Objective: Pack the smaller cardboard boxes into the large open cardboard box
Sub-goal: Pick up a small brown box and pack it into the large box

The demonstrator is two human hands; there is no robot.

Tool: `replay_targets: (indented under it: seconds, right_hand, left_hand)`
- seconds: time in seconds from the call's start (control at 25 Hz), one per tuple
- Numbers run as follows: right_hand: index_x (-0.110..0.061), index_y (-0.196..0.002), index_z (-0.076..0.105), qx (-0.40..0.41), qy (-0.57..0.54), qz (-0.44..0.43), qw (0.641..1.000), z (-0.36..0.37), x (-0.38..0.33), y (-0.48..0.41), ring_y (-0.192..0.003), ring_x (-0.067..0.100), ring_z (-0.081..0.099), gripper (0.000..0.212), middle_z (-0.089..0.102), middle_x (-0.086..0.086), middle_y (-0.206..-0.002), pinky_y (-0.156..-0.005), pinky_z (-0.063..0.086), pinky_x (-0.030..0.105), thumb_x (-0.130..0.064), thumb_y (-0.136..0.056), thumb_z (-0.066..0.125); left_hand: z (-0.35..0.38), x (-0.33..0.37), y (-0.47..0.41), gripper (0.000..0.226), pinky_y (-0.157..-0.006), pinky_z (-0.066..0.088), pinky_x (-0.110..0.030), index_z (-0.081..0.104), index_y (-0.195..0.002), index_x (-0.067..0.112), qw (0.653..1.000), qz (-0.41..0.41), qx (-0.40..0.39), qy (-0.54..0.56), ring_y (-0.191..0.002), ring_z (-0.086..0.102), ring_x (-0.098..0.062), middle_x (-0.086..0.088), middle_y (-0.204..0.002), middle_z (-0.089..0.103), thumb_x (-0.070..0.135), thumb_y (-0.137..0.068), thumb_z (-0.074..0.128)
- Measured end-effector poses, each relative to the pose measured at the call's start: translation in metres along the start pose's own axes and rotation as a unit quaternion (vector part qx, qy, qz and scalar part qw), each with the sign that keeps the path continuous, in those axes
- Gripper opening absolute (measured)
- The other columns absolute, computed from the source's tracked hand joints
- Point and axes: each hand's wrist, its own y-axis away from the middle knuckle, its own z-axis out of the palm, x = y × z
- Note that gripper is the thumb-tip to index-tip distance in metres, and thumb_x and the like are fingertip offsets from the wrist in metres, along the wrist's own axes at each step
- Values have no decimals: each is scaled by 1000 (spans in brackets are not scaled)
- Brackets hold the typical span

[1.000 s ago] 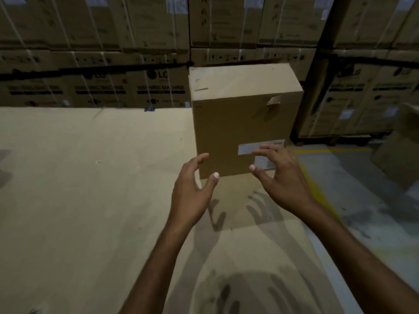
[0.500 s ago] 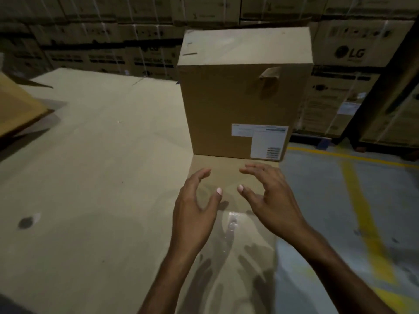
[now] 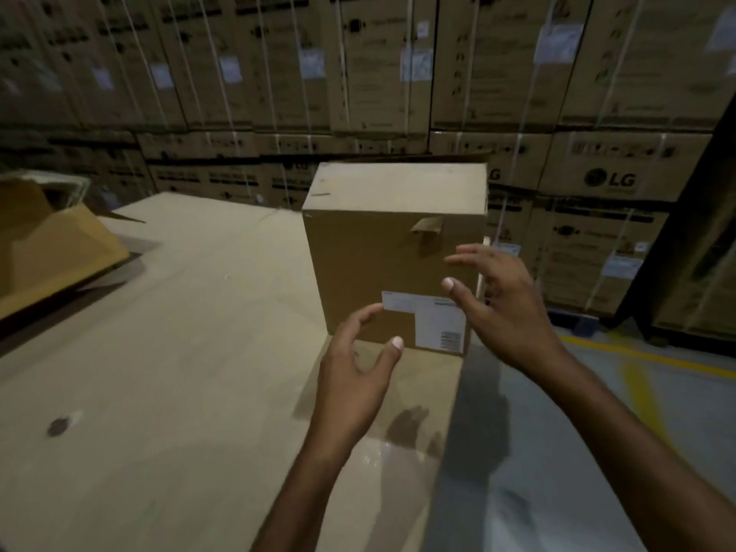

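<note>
Head view: squared brown cardboard box, upright, white label low on its near face, stands at the right edge of a pale matte cardboard surface. Left hand and right hand hover at its near face and right corner, fingers wide, lightly curved, holding nothing. Tilted open tan box far left.

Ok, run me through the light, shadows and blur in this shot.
Head view: dim overall; the small box has a pale top and a shaded front. Head view: the left hand and right hand throw shadows on the cardboard surface, beside a faint glare patch. Head view: the stacked cartons behind are soft and bow towards the edges.
</note>
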Motion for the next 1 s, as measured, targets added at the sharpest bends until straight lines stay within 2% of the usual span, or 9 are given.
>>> replay_targets:
  seconds: [0.12, 0.4, 0.48, 0.56, 0.68, 0.76, 0.84, 0.92, 1.0]
  right_hand:
    - [-27, -125, 68, 15, 5, -35, 999, -27, 15, -49, -129, 7, 42, 28, 58, -6, -138, -103, 36, 34, -34, -97, 64]
    - [-22, -108, 70, 117, -75, -88, 986, -24, 104, -202, -110, 10, 51, 23, 64, -8, -110, -81, 39, 23, -39, -104, 54]
    - [-20, -110, 70, 117, -95, -68, 986, -22, 135, -252, -108, 12, 51, 33, 63, -9, -106, -78, 37, 27, -44, -106, 46]
    - [-22, -116, 72, 51, -103, -45, 992, -16, 165, -305, -110, 13, 52, 45, 64, -10, -112, -84, 40, 33, -50, -107, 38]
    - [-22, -107, 77, -201, -158, 53, 965, 0, 201, -366, -107, 18, 63, 33, 68, -5, -115, -93, 54, 39, -41, -105, 50]
    - [-21, -105, 77, -343, -123, 44, 930, 16, 221, -374, -105, 20, 67, 17, 70, 2, -115, -94, 57, 39, -25, -100, 61]
    - [-25, -111, 73, -363, -107, 7, 926, 30, 233, -374, -104, 19, 66, 17, 66, 1, -120, -92, 58, 37, -22, -98, 63]
    - [-25, -115, 69, -353, -124, 14, 927, 35, 239, -377, -103, 19, 64, 20, 64, 1, -121, -92, 58, 38, -28, -95, 68]
    - [-16, -106, 69, -367, -103, 27, 924, 34, 243, -382, -99, 19, 66, 32, 69, 2, -111, -95, 57, 42, -44, -89, 75]
  left_hand:
    - [19, 32, -30, 43, -113, 44, -39, 56, -133, 49, 999, 24, -4, 43, -131, 45, 6, 25, -142, 51, 35, -95, 71]
    - [103, 69, -149, 44, -93, 29, -7, 52, -133, 49, 994, 77, 73, 20, -115, 37, 23, 31, -137, 41, 30, -97, 69]
    - [130, 69, -185, 42, -91, 31, -8, 53, -132, 49, 990, 74, 119, 22, -113, 35, 27, 32, -133, 45, 32, -97, 69]
    - [152, 68, -216, 37, -101, 42, -24, 56, -129, 49, 984, 58, 170, -1, -115, 42, 20, 34, -126, 47, 41, -95, 68]
    - [176, 57, -252, 24, -109, 44, -51, 64, -111, 49, 957, 29, 266, -108, -126, 54, -5, 26, -124, 59, 59, -88, 61]
    - [185, 54, -258, 3, -112, 38, -56, 65, -93, 48, 936, -9, 308, -169, -135, 48, -13, 19, -126, 64, 49, -90, 67]
    - [189, 55, -259, 14, -114, 36, -51, 67, -88, 46, 935, -31, 319, -150, -141, 39, -15, 14, -134, 57, 35, -89, 75]
    - [194, 59, -260, 30, -110, 40, -38, 68, -108, 44, 930, -45, 355, -88, -143, 34, -13, 9, -154, 35, 29, -86, 81]
    - [199, 64, -261, 75, -102, 40, -29, 46, -147, 37, 920, -104, 377, -11, -143, 32, -14, 7, -168, 9, 26, -84, 84]
